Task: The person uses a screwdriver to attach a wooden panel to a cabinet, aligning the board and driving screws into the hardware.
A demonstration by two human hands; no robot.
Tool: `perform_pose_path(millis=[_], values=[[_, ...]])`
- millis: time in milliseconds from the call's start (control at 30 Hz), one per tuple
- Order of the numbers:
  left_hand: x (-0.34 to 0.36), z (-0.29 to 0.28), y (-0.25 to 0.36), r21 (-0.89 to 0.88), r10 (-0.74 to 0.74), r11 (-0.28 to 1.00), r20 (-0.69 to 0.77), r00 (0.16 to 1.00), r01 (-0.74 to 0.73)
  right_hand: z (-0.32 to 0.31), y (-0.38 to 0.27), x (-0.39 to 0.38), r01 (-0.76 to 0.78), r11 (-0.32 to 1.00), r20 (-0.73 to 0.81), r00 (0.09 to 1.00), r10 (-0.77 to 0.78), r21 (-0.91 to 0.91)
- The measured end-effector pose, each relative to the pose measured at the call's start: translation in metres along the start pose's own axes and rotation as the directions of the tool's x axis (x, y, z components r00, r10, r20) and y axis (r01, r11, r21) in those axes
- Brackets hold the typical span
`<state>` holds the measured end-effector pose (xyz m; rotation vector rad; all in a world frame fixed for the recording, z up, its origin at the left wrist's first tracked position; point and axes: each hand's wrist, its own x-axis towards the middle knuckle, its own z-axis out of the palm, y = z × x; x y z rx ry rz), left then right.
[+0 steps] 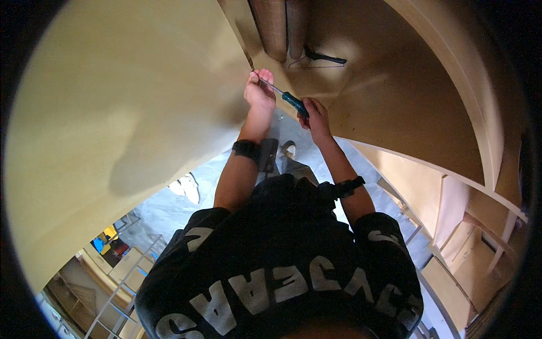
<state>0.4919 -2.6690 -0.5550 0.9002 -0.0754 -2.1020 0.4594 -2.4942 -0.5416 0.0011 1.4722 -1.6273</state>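
Observation:
A screwdriver (293, 104) with a dark green handle and a thin metal shaft slants up and to the left, in front of the cabinet. My right hand (316, 120) is closed round the end of its handle. Farther up, my left hand (261, 90) has its fingers curled at the shaft near the tip, which points at a small dark metal fitting (252, 66) on the edge where the pale door panel (141, 101) meets the cabinet. The exact contact of the tip is hidden by the fingers.
Inside the brown cabinet (406, 96) lies a black clothes hanger (324, 57). White shoes (186, 188) stand on the grey floor (212, 175), beside the door panel. A metal ladder-like frame (121, 288) is at the lower left, and pale wooden cabinetry (415, 181) at the right.

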Motion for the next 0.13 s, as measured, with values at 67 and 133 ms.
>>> perform_pose_path(millis=[67,133], values=[[-0.002,0.004,-0.003,-0.044,-0.030,0.999,0.000,1.000,0.030,0.002,0.006,0.002,0.175,0.985,-0.113,0.978,-0.174,0.003],[0.002,0.000,-0.002,-0.162,-0.081,0.983,0.055,0.995,0.089,0.000,0.015,0.011,0.334,0.938,-0.086,0.941,-0.327,0.093]])
